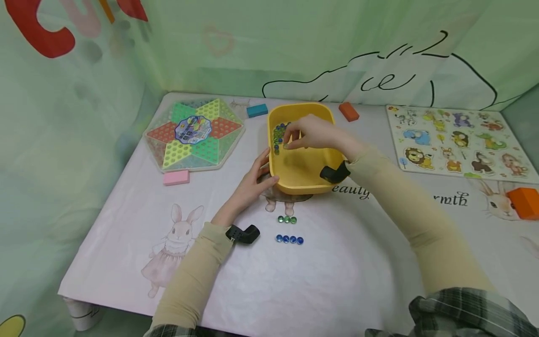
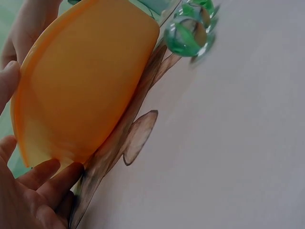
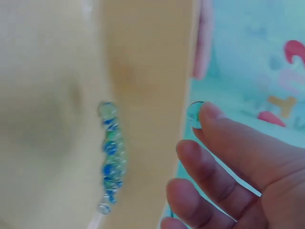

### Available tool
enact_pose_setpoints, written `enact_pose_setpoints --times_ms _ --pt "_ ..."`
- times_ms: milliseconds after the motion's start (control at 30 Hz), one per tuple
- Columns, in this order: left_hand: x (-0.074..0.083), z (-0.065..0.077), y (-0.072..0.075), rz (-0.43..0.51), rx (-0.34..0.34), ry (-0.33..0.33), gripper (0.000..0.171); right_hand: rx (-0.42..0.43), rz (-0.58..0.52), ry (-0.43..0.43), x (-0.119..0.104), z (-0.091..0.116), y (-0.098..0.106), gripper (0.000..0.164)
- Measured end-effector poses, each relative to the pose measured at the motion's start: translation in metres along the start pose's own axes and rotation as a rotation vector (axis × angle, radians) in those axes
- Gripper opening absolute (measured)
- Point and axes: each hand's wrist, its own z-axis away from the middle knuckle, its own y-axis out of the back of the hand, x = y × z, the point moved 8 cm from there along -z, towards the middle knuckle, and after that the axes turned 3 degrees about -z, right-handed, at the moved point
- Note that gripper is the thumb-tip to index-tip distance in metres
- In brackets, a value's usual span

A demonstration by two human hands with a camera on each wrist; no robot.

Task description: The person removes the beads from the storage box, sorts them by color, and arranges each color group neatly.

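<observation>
Right wrist: right grip (image 3: 238, 174) pinches a part-hidden marble (image 3: 194, 114); left grip (image 3: 204, 47), mostly cut off, holds the yellow bin (image 3: 152, 114).

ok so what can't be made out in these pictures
Marbles in the tub, head view: too small and bunched to count; the right hand may hide some.
Same marbles, right wrist view: blurred.
Held marble, right wrist view: partly behind the right thumb.
Most of the tub's inside, left wrist view: hidden by its wall.
Left hand, left wrist view: cut off by the left edge.
Orange block, head view: cut off by the right edge.
</observation>
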Motion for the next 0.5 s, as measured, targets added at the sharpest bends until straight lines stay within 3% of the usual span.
enact_pose_setpoints --times_ms 233,500 --pt "0.0 0.001 0.0 -0.007 0.004 0.011 0.072 0.051 -0.108 0.035 -0.011 0.029 0.002 0.015" --pt "0.001 0.002 -0.001 -0.021 0.017 0.022 0.072 0.074 -0.144 0.078 -0.016 0.064 -0.01 0.015"
